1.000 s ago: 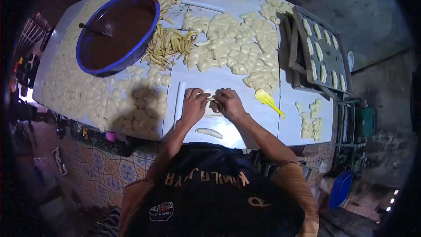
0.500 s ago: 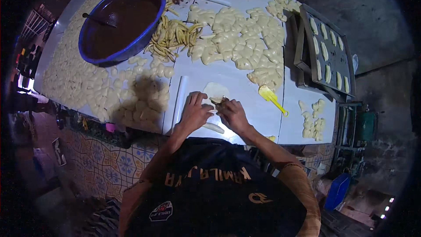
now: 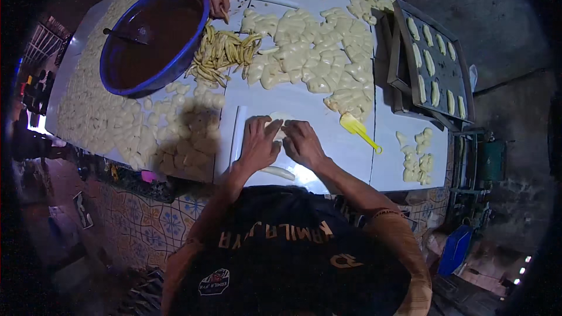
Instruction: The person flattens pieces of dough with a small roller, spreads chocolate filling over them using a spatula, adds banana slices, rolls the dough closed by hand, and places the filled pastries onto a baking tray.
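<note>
1. My two forearms come in from the near side and slant toward each other over the desk (image 3: 345,167), palms down.
2. My left grip (image 3: 259,140) and right grip (image 3: 301,142) sit close side by side, fingers bent; I cannot tell whether either one pinches or only presses.
3. The one flat dough round (image 3: 280,122) lies under and between my fingertips, its far part showing just beyond them.
4. I count one dough roll (image 3: 278,172) on the near side of my hands, and one white rolling pin (image 3: 238,134) just left of my left grip.
5. One yellow scraper (image 3: 360,130) rests to the right, touching the large dough mass (image 3: 319,50).
6. Far right, ten shaped pieces lie on the upper tray (image 3: 443,74).
7. Far left stands one blue basin (image 3: 175,70) of brown paste, beside many yellowish strips (image 3: 228,55).
</note>
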A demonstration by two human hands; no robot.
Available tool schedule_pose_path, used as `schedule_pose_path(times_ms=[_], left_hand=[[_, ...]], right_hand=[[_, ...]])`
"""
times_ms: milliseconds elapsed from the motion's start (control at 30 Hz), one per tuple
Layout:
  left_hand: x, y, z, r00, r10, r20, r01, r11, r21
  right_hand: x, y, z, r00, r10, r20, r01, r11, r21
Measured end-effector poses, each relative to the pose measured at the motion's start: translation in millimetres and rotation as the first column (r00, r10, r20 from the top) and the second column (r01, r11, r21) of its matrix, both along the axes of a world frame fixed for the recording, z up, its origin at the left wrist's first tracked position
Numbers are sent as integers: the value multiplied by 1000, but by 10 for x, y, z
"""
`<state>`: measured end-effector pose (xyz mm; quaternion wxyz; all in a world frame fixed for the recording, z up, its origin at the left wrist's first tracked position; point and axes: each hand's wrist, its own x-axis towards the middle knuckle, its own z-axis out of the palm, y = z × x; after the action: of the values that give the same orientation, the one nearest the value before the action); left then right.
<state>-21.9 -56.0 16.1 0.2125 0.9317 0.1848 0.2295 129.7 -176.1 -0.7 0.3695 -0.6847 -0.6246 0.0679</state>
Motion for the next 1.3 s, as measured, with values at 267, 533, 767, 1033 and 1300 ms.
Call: schedule_pose_path(times_ms=[267, 533, 767, 1033, 1300], left_hand=[[-19, 113, -408, 995, 60, -75, -46, 983, 176], [496, 362, -435, 932, 186, -312, -135, 975, 178], [690, 686, -352, 976, 216, -13, -215, 976, 28], [314, 699, -263, 997, -58, 45, 72, 899, -431], [-635, -54, 93, 934, -314, -170, 172, 813, -556]], right_hand=[[-5, 99, -123, 988, -156, 8, 156, 987, 34], [11, 465, -201, 892, -363, 270, 431, 861, -268], [314, 601, -56, 899, -406, -163, 421, 905, 68], [103, 500, -32, 809, -323, -491, 277, 946, -165], [-346, -565, 314, 828, -81, -555, -241, 842, -483]])
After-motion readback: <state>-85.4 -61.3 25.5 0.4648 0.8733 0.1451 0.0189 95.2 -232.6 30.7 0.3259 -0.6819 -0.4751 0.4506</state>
